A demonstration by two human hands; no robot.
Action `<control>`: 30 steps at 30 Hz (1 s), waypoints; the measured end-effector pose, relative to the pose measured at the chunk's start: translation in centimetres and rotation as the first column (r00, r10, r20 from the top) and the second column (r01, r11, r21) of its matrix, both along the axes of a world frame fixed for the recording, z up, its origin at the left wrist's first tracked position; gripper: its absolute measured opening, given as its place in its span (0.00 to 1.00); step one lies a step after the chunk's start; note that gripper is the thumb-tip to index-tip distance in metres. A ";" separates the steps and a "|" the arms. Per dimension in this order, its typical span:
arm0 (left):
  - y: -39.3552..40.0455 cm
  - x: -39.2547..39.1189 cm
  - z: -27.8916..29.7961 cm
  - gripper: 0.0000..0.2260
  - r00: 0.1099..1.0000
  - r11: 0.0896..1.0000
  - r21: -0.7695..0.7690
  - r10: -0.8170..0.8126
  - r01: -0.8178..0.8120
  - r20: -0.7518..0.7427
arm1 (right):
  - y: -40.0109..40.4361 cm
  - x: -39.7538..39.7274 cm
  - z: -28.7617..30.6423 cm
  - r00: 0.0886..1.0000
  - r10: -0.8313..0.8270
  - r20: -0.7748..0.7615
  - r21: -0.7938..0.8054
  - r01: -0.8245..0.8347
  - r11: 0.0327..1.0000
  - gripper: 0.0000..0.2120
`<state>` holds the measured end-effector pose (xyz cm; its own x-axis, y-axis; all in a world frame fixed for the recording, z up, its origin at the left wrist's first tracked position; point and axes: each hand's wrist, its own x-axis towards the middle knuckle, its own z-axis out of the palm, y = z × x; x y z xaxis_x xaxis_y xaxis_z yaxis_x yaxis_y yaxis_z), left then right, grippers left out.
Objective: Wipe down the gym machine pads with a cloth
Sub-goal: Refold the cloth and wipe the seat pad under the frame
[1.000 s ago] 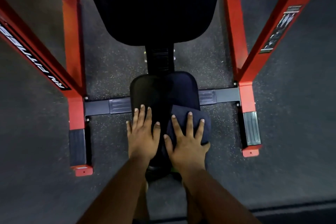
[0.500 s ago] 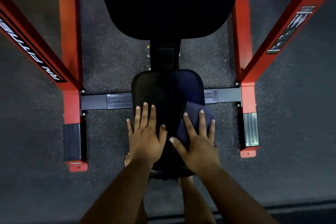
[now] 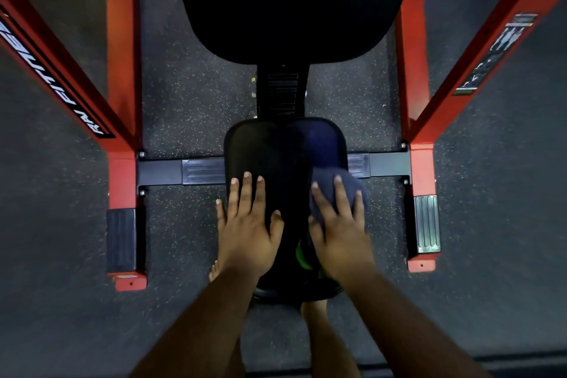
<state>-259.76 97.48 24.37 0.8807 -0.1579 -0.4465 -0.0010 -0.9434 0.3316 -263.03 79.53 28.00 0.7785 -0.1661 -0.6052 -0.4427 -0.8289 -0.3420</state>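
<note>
A small black seat pad (image 3: 276,147) lies below me, with a larger black back pad (image 3: 291,3) beyond it. My left hand (image 3: 248,224) rests flat on the seat pad's near left part, fingers straight. A dark blue cloth (image 3: 329,182) sits bunched on the pad's right edge. My right hand (image 3: 337,224) presses down on the cloth with spread fingers. The near end of the seat pad is hidden under my hands and forearms.
Red frame bars stand on the left (image 3: 122,55) and on the right (image 3: 411,55), joined by a dark crossbar (image 3: 165,170) under the seat. Black foot plates (image 3: 426,224) cap the red feet. Speckled rubber floor (image 3: 190,95) surrounds the machine. My bare feet show below the pad.
My right hand has slid the cloth from the seat pad's near middle out to its right edge. My left hand has stayed flat on the left side.
</note>
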 end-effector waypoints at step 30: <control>0.2 -0.1 -0.4 0.31 1.000 1.000 -0.016 -0.005 0.005 0.012 | 0.0 4.2 -1.0 0.987 0.158 -0.006 -0.104 -0.157 0.982 0.32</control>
